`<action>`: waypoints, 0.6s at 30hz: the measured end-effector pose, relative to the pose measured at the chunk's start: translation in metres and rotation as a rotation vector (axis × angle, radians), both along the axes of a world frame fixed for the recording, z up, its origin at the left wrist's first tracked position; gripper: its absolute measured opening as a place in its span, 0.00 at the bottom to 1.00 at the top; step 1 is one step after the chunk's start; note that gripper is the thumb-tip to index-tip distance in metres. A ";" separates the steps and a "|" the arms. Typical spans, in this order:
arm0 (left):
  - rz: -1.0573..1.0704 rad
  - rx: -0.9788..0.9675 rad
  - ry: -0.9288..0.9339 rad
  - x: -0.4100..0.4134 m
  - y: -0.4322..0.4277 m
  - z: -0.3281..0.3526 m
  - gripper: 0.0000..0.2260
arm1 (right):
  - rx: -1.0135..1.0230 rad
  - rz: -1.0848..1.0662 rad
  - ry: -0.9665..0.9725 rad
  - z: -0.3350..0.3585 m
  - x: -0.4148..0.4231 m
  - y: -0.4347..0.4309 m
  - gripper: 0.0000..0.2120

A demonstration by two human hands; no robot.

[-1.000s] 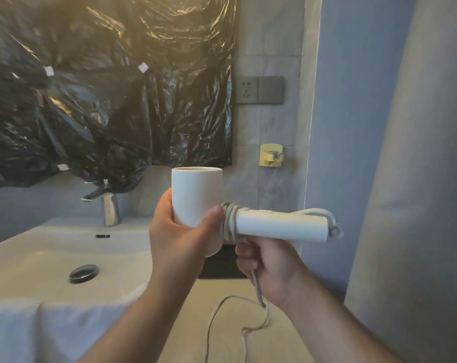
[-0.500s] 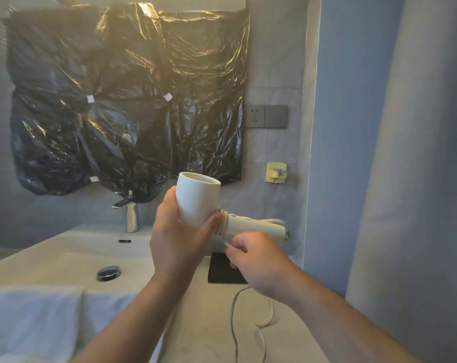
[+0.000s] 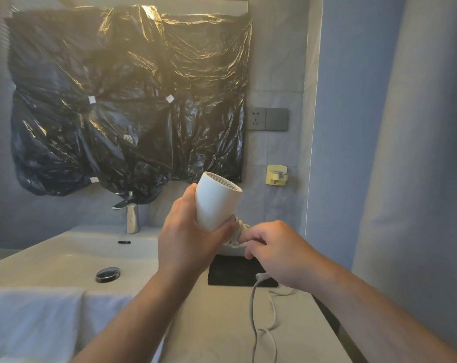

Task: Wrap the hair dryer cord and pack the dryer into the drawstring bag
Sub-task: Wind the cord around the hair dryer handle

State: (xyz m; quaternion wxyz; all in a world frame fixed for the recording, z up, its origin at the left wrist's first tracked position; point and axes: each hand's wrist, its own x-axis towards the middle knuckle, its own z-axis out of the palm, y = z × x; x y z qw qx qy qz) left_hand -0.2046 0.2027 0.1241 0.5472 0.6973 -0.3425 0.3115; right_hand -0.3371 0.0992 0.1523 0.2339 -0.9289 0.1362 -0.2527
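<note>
Two hands are seen at a white dryer (image 3: 217,203) held up over the table (image 3: 222,323).

The dryer's barrel is gripped by the left hand (image 3: 188,239), its fingers clenched around it, with the grille end tilted up and to the right. Several turns of cord (image 3: 253,305) are seen wound at the top of the handle, just beside the left thumb. The handle and cord are enclosed by the right hand (image 3: 277,255), fingers curled shut on them. The rest of the cord is left hanging from under that hand and lies looped on the table. A black bag (image 3: 238,271) lies flat on the table below the hands, beside the sink (image 3: 65,258).
</note>
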 end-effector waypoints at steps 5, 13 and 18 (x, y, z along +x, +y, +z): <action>-0.018 -0.026 0.033 0.000 -0.001 -0.003 0.37 | 0.108 -0.055 -0.070 -0.008 0.001 -0.007 0.12; -0.019 0.009 0.054 0.002 -0.005 -0.010 0.34 | 0.151 -0.022 -0.116 -0.014 0.001 -0.007 0.11; -0.070 0.072 0.044 0.007 -0.003 -0.013 0.31 | 0.046 0.056 -0.058 0.000 -0.005 -0.013 0.09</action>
